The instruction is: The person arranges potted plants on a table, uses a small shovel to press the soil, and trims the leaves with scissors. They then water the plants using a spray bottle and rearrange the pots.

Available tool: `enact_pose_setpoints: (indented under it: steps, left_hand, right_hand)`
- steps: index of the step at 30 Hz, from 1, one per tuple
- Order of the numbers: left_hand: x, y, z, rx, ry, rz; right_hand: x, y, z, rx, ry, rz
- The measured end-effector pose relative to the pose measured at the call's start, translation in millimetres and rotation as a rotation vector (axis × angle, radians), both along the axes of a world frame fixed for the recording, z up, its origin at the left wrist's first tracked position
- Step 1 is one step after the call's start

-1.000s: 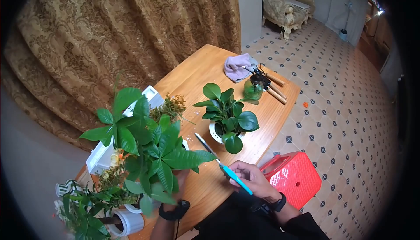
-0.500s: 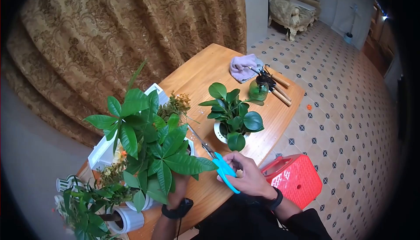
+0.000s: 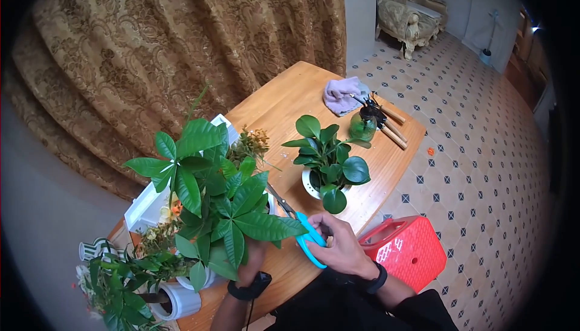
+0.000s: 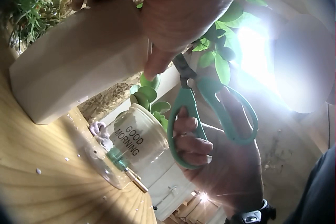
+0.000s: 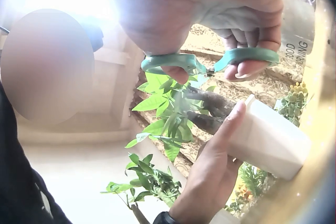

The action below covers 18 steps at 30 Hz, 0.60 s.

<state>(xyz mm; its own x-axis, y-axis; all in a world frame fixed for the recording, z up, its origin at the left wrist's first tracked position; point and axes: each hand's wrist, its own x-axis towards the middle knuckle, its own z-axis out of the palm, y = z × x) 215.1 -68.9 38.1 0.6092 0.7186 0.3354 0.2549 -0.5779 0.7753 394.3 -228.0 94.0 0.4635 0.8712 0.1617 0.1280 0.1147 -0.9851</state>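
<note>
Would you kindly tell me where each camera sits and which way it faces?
Head: on the head, facing forward and down at the wooden table; left hand, right hand and forearms show.
Left wrist: on that wrist, facing the held pot and scissors; both hands show.
Right wrist: on that wrist, facing the scissors and held pot; both hands show.
Both wrist views share scissors and held pot.
</note>
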Motion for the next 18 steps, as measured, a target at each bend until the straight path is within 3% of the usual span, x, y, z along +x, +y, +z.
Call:
enact_pose_setpoints:
  steps: [2,7,11,13,16,18]
  left_hand:
    - [-3,4,-10,0.011,0.027,-0.021]
    - [2,5,-6,-0.276,-0.108,-0.094]
    - [3,9,-23,-0.239,-0.264,-0.065]
    - [4,7,4,-0.072,-0.012,-0.053]
    - [10,3,29,-0.181,-0.083,-0.092]
    - [9,6,36,-0.111,-0.033,-0.123]
  right_hand:
    - [0,0,1,-0.013,-0.012,0.008]
    - [-4,-2,4,0.002,0.038,0.014]
    - [-4,-4,10,-0.023,0.051,0.029]
    - [-6,-5,9,-0.011,0.093,-0.015]
    - [-3,-8,1,-0.022,0.096,-0.016]
    - [-3,-10,3,-0.014,0.148,-0.020]
